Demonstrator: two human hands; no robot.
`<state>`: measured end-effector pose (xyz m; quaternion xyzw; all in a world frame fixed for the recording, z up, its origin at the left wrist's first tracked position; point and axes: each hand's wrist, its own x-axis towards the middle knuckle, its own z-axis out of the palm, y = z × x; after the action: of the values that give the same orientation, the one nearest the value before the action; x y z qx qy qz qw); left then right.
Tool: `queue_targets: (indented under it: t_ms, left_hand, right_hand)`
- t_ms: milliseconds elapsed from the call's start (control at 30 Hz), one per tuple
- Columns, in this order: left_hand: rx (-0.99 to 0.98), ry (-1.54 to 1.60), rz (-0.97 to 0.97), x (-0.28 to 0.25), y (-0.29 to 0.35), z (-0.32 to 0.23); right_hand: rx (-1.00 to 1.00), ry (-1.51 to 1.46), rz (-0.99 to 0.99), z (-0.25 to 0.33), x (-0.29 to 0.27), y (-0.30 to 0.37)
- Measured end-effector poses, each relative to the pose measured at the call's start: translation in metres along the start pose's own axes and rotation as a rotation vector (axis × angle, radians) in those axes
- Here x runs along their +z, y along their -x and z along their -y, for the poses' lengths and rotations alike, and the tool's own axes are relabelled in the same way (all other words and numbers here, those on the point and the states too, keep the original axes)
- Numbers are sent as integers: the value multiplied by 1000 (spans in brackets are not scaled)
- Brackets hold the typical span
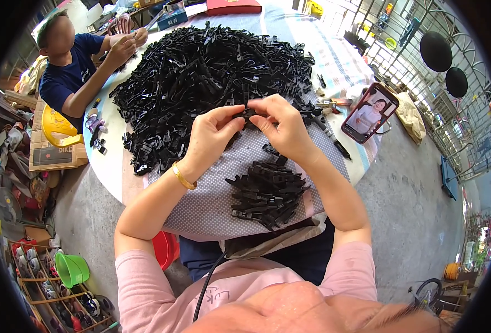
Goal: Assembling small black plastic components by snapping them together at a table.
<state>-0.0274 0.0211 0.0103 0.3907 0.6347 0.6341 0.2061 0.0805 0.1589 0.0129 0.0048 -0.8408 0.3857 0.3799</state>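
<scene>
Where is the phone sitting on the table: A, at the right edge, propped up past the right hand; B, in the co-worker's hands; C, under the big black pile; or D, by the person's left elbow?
A: the phone stands tilted at the table's right edge, screen lit, beyond the right hand and clear of the big pile of black plastic pieces.

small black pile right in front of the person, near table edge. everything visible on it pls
The small pile is a loose heap of short black bar-shaped pieces, plastic by the look, lying criss-crossed at mixed angles. It sits on the dotted cloth near the table's front edge, below both hands and apart from the big black heap. Nothing touches it but the cloth. Finer detail is too small to tell.
</scene>
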Motion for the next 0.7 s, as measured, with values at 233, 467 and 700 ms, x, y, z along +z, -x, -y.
queue_targets:
  t_ms: [233,467,700]
  left_hand:
    - [178,-35,58,3,5,-8]
    - [24,237,181,5,8,-18]
    - [17,-87,527,16,9,-3]
  right_hand:
    - [285,-349,222,-2,-16,0]
    - [352,-539,275,-15,-31,-7]
    - [446,-61,-129,-45,-75,-19]
